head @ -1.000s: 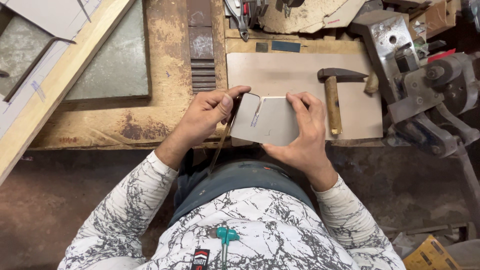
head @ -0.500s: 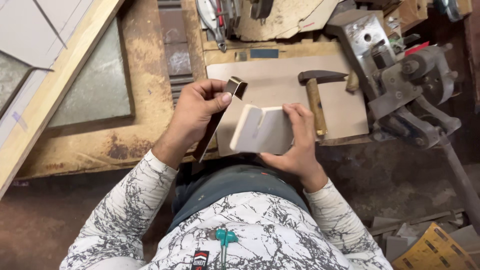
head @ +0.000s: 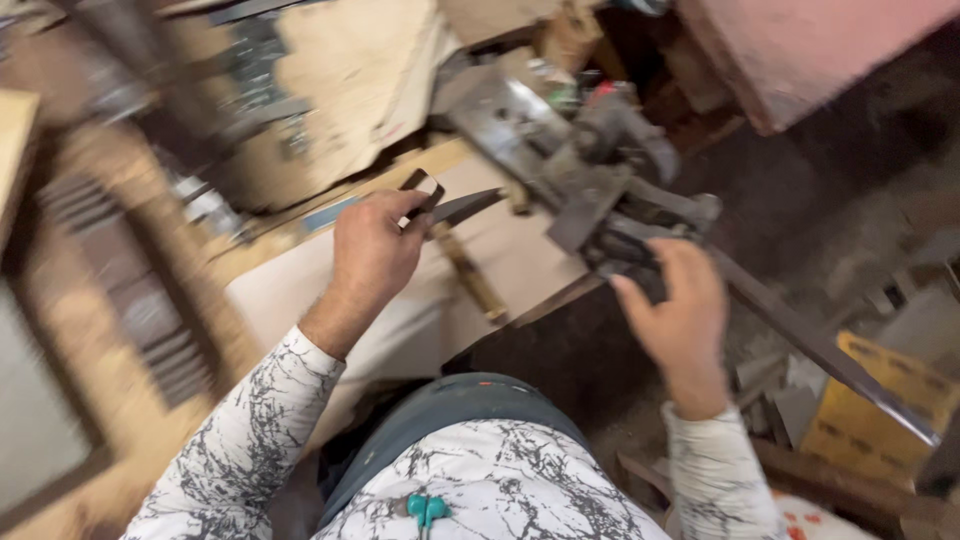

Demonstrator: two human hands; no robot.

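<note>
My left hand [head: 372,250]: raised over the counter [head: 300,290], wrist bent back, fingers closed around a small dark flat metal piece [head: 422,188]
Metal piece: juts up from my fingertips, just left of the hammer's dark steel head [head: 466,207]
Hammer: lies on the pale sheet covering the counter, wooden handle [head: 474,276] towards me
My right hand [head: 672,300]: stretched forward, fingers curled onto the grey metal bench machine [head: 590,170]; what they grip is blurred
Machine's long steel lever [head: 820,345]: slants down to my right
</note>
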